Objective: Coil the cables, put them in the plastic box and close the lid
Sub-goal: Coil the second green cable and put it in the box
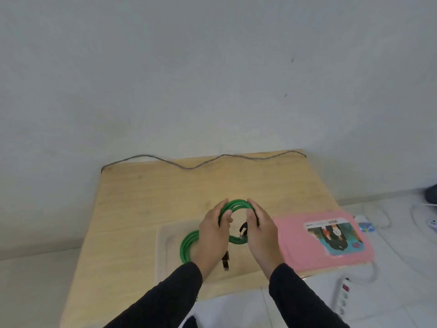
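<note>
A coiled green cable (236,204) is held above the clear plastic box (163,242) on the wooden table (142,204). My left hand (212,235) grips the coil's left side and my right hand (260,233) grips its right side. A second green coil (188,245) lies inside the box at its left, partly hidden under my left hand. Black plugs (243,228) hang from the held cable, and another black plug (225,260) shows below my left hand. The pink lid (307,252) lies flat to the right of the box.
A thin grey cable (189,167) runs along the table's back edge by the wall. A white power strip (344,297) and white cords lie on the floor at the right. A picture label (333,235) covers part of the lid.
</note>
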A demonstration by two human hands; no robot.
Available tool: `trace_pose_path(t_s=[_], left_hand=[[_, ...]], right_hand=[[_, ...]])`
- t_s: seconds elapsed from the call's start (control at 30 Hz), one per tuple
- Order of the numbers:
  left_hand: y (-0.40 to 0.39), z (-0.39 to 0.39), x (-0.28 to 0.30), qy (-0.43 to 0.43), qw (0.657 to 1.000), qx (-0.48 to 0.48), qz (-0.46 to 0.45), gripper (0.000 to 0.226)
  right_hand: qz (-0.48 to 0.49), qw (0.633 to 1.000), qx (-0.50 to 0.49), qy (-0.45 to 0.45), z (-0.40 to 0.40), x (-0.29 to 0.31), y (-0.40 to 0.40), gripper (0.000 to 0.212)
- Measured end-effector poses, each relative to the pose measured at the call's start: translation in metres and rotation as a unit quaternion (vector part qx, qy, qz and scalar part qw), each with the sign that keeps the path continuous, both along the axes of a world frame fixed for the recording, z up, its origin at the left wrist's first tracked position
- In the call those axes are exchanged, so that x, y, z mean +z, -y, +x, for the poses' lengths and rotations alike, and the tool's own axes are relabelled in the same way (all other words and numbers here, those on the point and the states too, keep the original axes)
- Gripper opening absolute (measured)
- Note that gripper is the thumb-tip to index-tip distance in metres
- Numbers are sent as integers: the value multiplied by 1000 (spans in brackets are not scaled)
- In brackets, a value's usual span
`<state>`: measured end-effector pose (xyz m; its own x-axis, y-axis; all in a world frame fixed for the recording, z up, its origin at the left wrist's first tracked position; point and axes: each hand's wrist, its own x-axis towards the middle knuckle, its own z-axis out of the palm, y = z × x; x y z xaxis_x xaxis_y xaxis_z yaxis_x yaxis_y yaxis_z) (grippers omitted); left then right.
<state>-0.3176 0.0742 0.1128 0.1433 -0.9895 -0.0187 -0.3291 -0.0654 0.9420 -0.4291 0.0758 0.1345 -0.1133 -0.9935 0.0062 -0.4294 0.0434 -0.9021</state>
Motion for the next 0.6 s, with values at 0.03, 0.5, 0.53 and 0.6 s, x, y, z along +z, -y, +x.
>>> trace_pose_path(t_s=[0.03, 0.5, 0.53, 0.6], left_hand=[[-5, -2, -7, 12, 1000, -11, 18, 36], [0, -12, -48, 46, 989, -2, 144, 32], [2, -11, -49, 49, 989, -3, 142, 31], [3, -12, -53, 51, 989, -4, 137, 29]], right_hand=[[30, 1000, 9, 0, -5, -5, -3, 34], [162, 984, 45, -56, -24, -52, -1, 41], [159, 985, 46, -57, -24, -54, -1, 41], [158, 984, 48, -64, -24, -57, 0, 41]])
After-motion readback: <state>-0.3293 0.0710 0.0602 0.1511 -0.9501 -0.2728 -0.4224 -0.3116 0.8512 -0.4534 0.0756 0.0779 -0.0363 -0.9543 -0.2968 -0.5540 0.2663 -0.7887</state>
